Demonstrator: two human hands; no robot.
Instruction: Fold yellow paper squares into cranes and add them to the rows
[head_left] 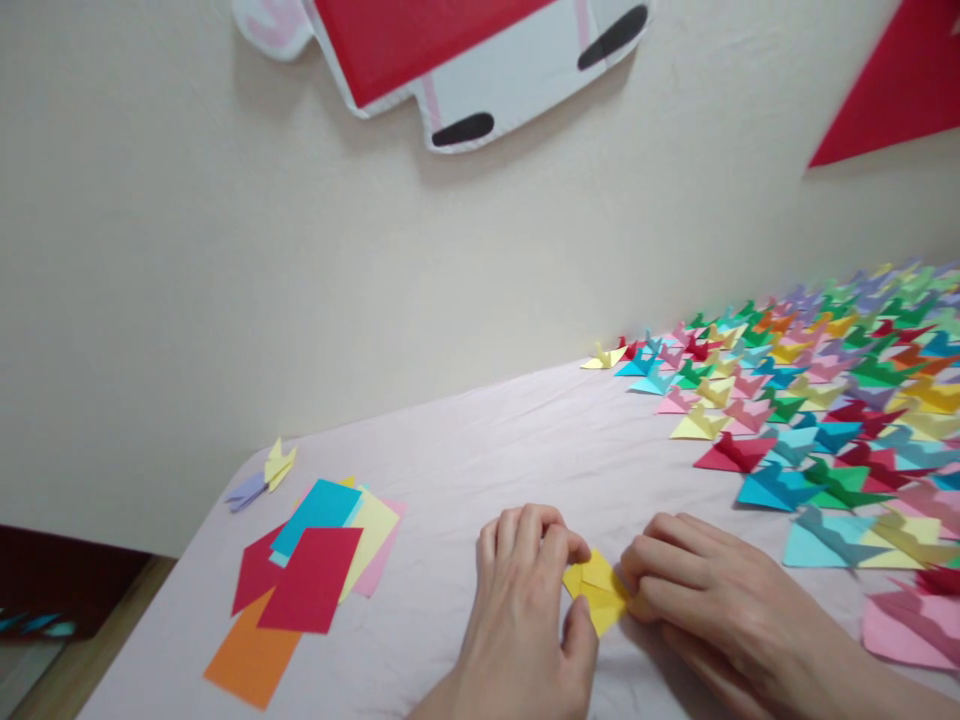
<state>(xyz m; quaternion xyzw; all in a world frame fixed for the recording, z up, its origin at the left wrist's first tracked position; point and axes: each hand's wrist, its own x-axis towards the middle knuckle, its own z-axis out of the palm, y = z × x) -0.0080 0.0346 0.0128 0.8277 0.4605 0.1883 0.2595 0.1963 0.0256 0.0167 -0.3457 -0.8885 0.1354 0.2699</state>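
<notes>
A small folded piece of yellow origami paper (598, 592) lies on the pale sheet between my two hands, with creased flaps on its upper face. My left hand (525, 605) holds its left side, the index finger at the upper edge and the thumb at the lower edge. On the other side, the bent fingers of my right hand (712, 600) grip the right corner; their tips partly cover it.
Flat coloured paper sheets (311, 580) lie in a loose pile to the left. Behind them are two partly folded pieces, yellow (279, 465) and purple (246, 492). Rows of folded paper birds (814, 435) fill the right side. A wall (300, 270) rises behind.
</notes>
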